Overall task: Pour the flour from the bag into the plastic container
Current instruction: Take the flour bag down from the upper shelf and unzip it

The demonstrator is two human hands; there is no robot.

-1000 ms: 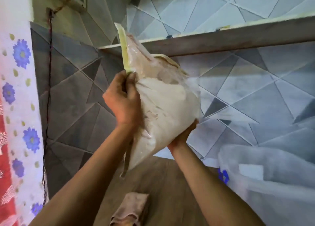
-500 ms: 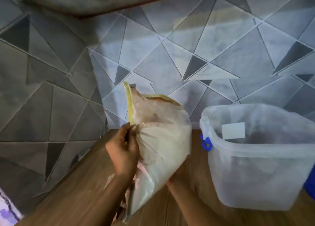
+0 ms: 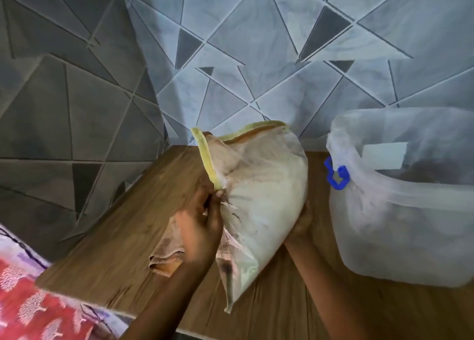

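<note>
A clear plastic bag of flour (image 3: 259,198) with a yellow zip strip along its top is held above the wooden table (image 3: 123,237), its mouth pointing up and back. My left hand (image 3: 202,226) pinches the bag's left edge just below the yellow strip. My right hand (image 3: 301,224) cups the bag's right underside, mostly hidden behind it. The translucent plastic container (image 3: 400,237) with a blue clip (image 3: 336,175) on its rim stands open to the right of the bag, a little apart from it.
A crumpled brownish cloth (image 3: 166,252) lies on the table under my left wrist. Grey triangle-patterned tiles (image 3: 230,57) form the walls behind and to the left. A red and white patterned fabric (image 3: 33,306) hangs past the table's near left edge.
The view has tilted downward, so the shelf left the frame and the table and container came fully into sight. The bag has come lower, toward the table, in the same two-handed hold.
</note>
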